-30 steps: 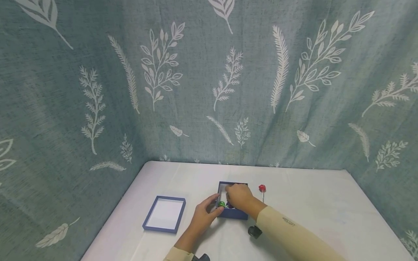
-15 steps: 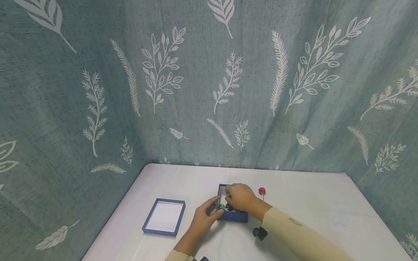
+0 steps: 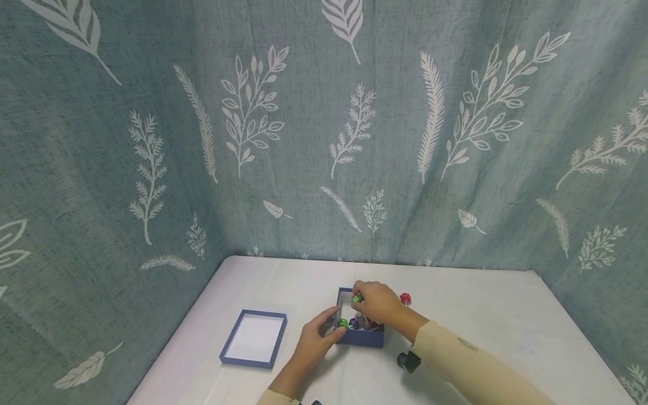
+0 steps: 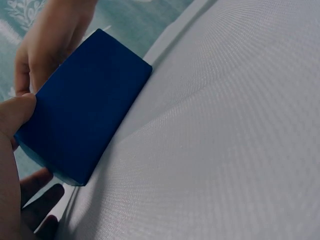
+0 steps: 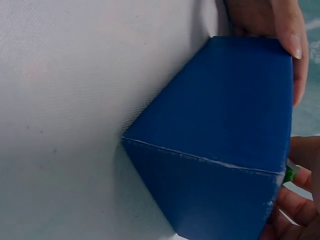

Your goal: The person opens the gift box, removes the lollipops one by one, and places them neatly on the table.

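A blue open box (image 3: 360,338) stands on the table with lollipops inside. My left hand (image 3: 315,338) holds its near left corner, the thumb on the rim and fingers along the left side. Over the box, my right hand (image 3: 378,302) pinches a lollipop with a green wrapper (image 3: 357,298). Below it in the box lie another green lollipop (image 3: 343,323), a dark purple lollipop (image 3: 354,323) and brownish pieces partly hidden by the right hand. In the right wrist view, the box's blue wall (image 5: 220,105) hides most of the inside; a bit of green wrapper (image 5: 290,173) shows.
A blue-rimmed box lid (image 3: 254,337), white inside, lies on the table to the left. Right of the box lies a red lollipop (image 3: 405,298), its stick mostly behind the right forearm. A patterned green curtain (image 3: 304,140) rises behind the white table (image 3: 481,315).
My right hand has lifted slightly out of the box and shifted right, bringing the pinched green lollipop into view. More of the box's contents show. The left hand stays at the box corner.
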A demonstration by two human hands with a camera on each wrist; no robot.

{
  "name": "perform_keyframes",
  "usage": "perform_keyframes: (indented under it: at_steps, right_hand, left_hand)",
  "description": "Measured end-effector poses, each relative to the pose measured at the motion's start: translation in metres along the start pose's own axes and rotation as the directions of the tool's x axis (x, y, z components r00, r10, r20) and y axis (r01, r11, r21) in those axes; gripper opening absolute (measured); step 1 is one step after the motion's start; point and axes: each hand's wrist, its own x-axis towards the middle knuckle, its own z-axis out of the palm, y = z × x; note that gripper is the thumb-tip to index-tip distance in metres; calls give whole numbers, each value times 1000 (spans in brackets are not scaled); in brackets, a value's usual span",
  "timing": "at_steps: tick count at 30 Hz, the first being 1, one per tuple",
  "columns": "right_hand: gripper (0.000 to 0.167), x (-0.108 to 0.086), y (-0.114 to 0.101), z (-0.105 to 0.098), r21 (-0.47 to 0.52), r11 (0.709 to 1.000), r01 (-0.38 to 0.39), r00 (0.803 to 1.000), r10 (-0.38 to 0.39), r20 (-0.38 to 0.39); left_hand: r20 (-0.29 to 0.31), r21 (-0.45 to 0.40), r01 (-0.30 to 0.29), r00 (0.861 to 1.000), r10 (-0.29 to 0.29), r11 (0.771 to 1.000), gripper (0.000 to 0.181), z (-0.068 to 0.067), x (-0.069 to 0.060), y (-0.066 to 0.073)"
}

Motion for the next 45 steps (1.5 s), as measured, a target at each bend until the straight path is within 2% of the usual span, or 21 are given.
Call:
perform_keyframes:
  at_steps: [7,14,22,31,38,45]
  right_hand:
    - [23,-2,3,-5,31,999,-9,1000,10,-14]
    - [33,-5,10,-10,142,988,-65,998,68,-14]
    - [23,-12,16,-16,187,979,-86,995,92,-23]
    - [27,-18,27,-17,224,972,-68,995,83,-59]
    - [27,-20,32,-19,311,943,-119,986,149,-76]
    - [23,-26,38,-16,370,923,-111,974,174,-143]
  left_hand:
    - [4,-1,8,1000,-8,1000,55,1,0,-2]
    - [0,-14,-1,1000,1,1000,54,0,0,-2]
    - [-2,-14,-19,1000,19,1000,53,0,-2,-2]
    - [-5,-12,-33,999,33,999,55,0,-1,-1]
    - [-1,-12,-9,1000,9,1000,54,1,0,-1]
    - [-7,-27,9,1000,-10,1000,54,1,0,-1]
